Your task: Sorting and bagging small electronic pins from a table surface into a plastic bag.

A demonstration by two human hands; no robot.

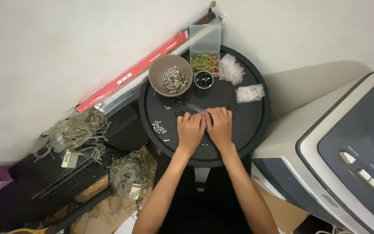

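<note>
Both hands, left (190, 129) and right (220, 125), pinch 1 small clear bag (197, 109) on the table (247, 125) (light, limp, slippery film, probably); best held by its edges

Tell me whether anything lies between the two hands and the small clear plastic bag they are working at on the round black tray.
Nothing visible does. The left hand and right hand rest side by side on the round black tray, fingertips already at the small clear plastic bag. The brown bowl of metal pieces sits farther back.
</note>
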